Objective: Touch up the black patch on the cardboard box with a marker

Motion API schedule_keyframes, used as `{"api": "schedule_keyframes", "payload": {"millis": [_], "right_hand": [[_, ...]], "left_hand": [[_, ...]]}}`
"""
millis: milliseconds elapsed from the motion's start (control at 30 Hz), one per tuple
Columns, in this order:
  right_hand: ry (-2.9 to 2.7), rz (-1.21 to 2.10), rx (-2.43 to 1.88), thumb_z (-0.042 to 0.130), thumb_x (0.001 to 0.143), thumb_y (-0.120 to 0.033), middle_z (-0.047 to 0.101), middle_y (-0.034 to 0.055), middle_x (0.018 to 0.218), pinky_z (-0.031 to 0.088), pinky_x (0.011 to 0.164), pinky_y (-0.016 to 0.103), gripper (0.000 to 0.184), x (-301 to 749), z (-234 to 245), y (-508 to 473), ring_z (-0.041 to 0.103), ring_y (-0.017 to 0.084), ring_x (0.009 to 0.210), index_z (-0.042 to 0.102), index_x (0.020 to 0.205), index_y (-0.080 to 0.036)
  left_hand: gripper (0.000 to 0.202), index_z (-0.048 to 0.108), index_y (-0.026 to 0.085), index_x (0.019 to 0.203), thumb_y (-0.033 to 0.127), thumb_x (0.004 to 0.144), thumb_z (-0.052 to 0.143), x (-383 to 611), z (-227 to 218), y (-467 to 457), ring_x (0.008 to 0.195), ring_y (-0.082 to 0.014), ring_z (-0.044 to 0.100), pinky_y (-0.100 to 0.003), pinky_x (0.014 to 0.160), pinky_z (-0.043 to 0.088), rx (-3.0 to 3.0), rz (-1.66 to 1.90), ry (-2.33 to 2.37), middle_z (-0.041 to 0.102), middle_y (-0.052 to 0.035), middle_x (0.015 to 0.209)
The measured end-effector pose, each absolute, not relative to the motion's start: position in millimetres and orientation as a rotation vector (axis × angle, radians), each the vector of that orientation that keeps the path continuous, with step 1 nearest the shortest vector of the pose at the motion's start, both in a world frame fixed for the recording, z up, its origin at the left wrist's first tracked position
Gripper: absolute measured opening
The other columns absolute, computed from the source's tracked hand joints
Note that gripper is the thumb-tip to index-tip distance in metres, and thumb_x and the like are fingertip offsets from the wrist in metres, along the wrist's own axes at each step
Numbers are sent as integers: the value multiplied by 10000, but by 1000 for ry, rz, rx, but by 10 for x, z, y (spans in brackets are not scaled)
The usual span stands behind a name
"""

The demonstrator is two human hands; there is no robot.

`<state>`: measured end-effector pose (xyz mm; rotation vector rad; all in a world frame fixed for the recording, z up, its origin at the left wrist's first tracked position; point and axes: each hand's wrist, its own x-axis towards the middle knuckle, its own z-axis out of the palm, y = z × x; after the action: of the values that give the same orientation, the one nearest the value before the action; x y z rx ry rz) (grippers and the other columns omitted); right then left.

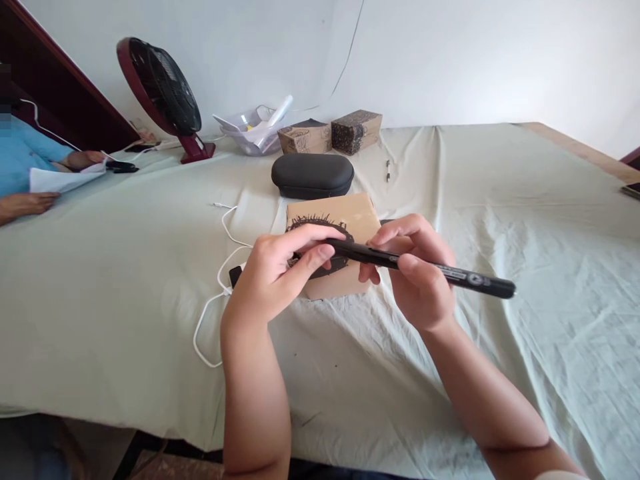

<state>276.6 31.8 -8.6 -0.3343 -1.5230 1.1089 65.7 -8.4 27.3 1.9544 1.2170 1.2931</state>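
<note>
A long black marker pen [450, 273] lies crosswise between both hands, above a small cardboard box [350, 217] with a black scribbled drawing on its top. My right hand [417, 270] is closed round the pen's middle. My left hand [277, 273] pinches the pen's left end, the cap end, between thumb and fingers. The box rests on the pale green cloth [100, 287] that covers the table, just behind my hands.
A black oval case [313, 175] lies behind the box. Two more drawn-on cardboard boxes [330, 135], a clear plastic tray [250, 130] and a dark red fan [163, 93] stand at the back. A white cable [220, 267] trails left. Another person's arm [25, 203] rests far left.
</note>
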Motion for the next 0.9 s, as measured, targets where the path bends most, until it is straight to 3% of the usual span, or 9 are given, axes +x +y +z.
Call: {"api": "schedule_keyframes", "payload": {"millis": [167, 300, 367, 467, 567, 667, 733, 800, 900], "right_hand": [[-1518, 1120, -351, 597, 1071, -477, 672, -19, 715, 468, 524, 292, 241, 2739, -90, 289, 592, 159, 554, 653, 1067, -243], [-1494, 1109, -369, 587, 1080, -459, 654, -14, 734, 441, 499, 265, 236, 2684, -122, 239, 565, 146, 577, 677, 1070, -241], [-1483, 1097, -382, 619, 1067, -424, 631, -24, 711, 417, 486, 258, 188, 2692, -105, 232, 553, 142, 569, 681, 1061, -247], [-1429, 978, -400, 657, 1021, -388, 618, -36, 660, 377, 467, 272, 126, 2792, -35, 309, 492, 139, 508, 672, 1025, -263], [-1374, 733, -472, 656, 986, -355, 623, -36, 667, 331, 465, 280, 86, 2970, -22, 553, 466, 139, 493, 654, 1002, -271], [-1481, 516, -700, 677, 962, -294, 653, -30, 787, 423, 553, 287, 88, 3147, -199, 918, 504, 130, 550, 666, 1045, -268], [-1679, 440, -847, 640, 949, -235, 691, -11, 915, 482, 653, 300, 176, 3221, -420, 1146, 585, 146, 646, 682, 1117, -270], [-1989, 363, -944, 622, 916, -175, 745, 57, 1073, 518, 770, 330, 332, 3243, -675, 1310, 672, 200, 816, 674, 1239, -231], [-2404, 262, -1202, 598, 892, -100, 748, 138, 1225, 518, 834, 330, 442, 3198, -1024, 1427, 698, 284, 1058, 688, 1315, -189]], "left_hand": [[225, 832, 264, 1136, 424, 1081, 683, 661, 249, -48, 682, -155, 735, -272, 665, 589, 2085, 1274, 1175, 809, 6, 823], [251, 831, 278, 1239, 380, 1099, 649, 690, 204, -40, 759, -175, 764, -294, 745, 619, 2121, 1272, 1192, 827, -6, 899], [291, 806, 296, 1325, 357, 1115, 614, 715, 196, -34, 874, -193, 790, -317, 837, 633, 2145, 1262, 1216, 841, -19, 1020], [430, 701, 337, 1492, 410, 1068, 696, 683, 193, -3, 1225, -261, 754, -416, 1121, 583, 2150, 1307, 1278, 790, -51, 1353], [830, 541, 370, 1631, 563, 895, 873, 519, 148, 50, 1580, -372, 490, -585, 1336, 372, 2170, 1266, 1410, 546, -82, 1692], [1223, 297, 406, 1745, 664, 744, 952, 318, 39, 110, 1719, -476, 149, -737, 1325, 288, 2098, 996, 1511, 146, -109, 1874], [1279, 179, 420, 1769, 593, 767, 954, 236, -43, 153, 1730, -483, 36, -762, 1310, 286, 2032, 872, 1533, -12, -116, 1885], [1215, 173, 409, 1770, 485, 818, 923, 207, -110, 202, 1737, -457, 22, -736, 1332, 266, 2027, 860, 1508, -1, -122, 1882], [1107, 278, 372, 1744, 407, 824, 893, 204, -174, 273, 1708, -419, 217, -665, 1366, 266, 2070, 958, 1414, 237, -142, 1803]]}}
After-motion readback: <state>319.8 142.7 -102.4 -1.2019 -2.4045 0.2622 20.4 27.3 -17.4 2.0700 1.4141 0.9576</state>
